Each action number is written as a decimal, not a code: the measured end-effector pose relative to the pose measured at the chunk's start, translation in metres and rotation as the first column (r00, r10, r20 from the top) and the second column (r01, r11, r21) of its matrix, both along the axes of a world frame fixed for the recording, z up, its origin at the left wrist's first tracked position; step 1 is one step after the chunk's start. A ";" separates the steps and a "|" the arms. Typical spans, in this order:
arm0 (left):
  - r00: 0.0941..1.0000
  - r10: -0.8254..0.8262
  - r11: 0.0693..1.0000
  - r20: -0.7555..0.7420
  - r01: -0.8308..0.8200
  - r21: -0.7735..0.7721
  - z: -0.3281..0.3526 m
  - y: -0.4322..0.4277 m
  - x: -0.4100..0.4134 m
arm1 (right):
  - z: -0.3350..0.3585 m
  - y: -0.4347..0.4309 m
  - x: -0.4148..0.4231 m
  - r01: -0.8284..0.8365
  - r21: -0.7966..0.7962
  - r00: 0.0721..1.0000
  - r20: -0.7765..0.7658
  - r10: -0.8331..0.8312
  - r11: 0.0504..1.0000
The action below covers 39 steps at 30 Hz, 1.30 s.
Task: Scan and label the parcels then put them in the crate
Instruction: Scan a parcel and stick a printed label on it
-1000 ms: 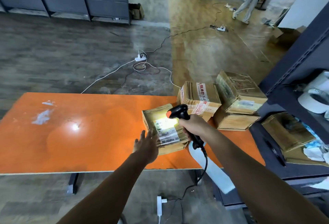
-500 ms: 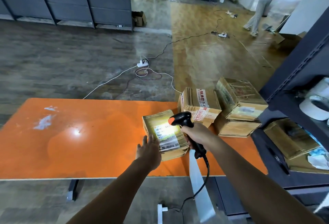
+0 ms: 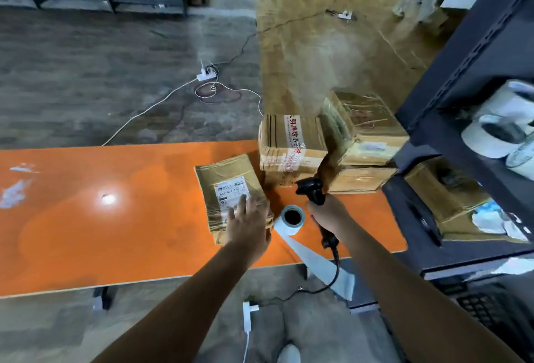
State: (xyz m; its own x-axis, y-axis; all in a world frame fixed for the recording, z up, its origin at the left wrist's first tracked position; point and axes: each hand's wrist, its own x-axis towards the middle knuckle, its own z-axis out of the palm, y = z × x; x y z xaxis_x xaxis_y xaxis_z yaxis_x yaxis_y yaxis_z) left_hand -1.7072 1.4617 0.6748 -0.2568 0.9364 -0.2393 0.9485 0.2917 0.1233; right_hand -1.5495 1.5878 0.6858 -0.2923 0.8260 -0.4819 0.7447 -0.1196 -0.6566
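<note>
**Parcel under the left hand, scanner in the right**

The parcel (image 3: pixel 222 172) lies flat on the orange table (image 3: pixel 115 218), near its front edge and right of centre. Its white barcode label (image 3: pixel 231 189) faces up. The left hand (image 3: pixel 248 219) rests on the parcel's near right corner, palm down, fingers straight and spread. The fingertips reach the lower edge of the label.

Just right of the parcel, a white roll (image 3: pixel 289 228) stands on the table between the two hands. A loose strip (image 3: pixel 318 267) runs from it over the front edge and hangs down.

The right hand (image 3: pixel 329 215) is right of the roll and apart from the parcel. Its fingers are curled round the handle of a black scanner (image 3: pixel 313 190). The scanner's head is above the table and points away from the person, toward the boxes behind. Its cable (image 3: pixel 335 264) drops from the handle past the table edge to the floor.

Behind the parcel and scanner, more boxes sit at the table's far right. One has red-lettered tape (image 3: pixel 291 143), just beyond the parcel. Two others are stacked (image 3: pixel 367 131) to its right.

A dark shelf (image 3: pixel 474 53) stands against the right end of the table, with white rolls (image 3: pixel 491 134) on one level and another box (image 3: pixel 442 189) below. On the floor beyond the table lies a white power strip (image 3: pixel 206 73) with trailing cords.
</note>
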 end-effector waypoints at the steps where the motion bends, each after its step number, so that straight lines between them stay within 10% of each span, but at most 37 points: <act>1: 1.000 0.003 1.000 0.008 -0.003 -0.003 -0.003 0.004 0.005 | -0.008 0.003 0.006 0.005 0.004 1.000 0.019 -0.005 1.000; 15: 0.996 -0.034 0.999 -0.088 0.036 0.014 -0.024 0.005 0.010 | -0.055 0.017 0.007 -0.010 -0.010 0.996 0.087 0.011 1.000; 21: 0.996 -0.066 0.997 -0.062 0.068 0.041 -0.027 0.001 0.001 | -0.039 -0.008 -0.010 -0.005 0.377 0.970 0.227 -0.087 0.926; 26: 0.998 -0.068 0.993 0.005 0.067 0.096 -0.027 -0.006 -0.008 | -0.043 -0.023 -0.040 -0.265 0.356 0.954 0.232 0.190 0.896; 33: 0.991 -0.031 0.982 0.132 0.006 0.187 -0.021 -0.013 -0.017 | -0.049 -0.017 -0.068 -0.337 0.256 0.838 0.519 0.165 0.906; 39: 0.978 0.013 0.970 0.210 -0.064 0.236 -0.008 -0.018 -0.033 | -0.044 -0.018 -0.066 -0.198 0.224 0.888 0.453 0.078 0.954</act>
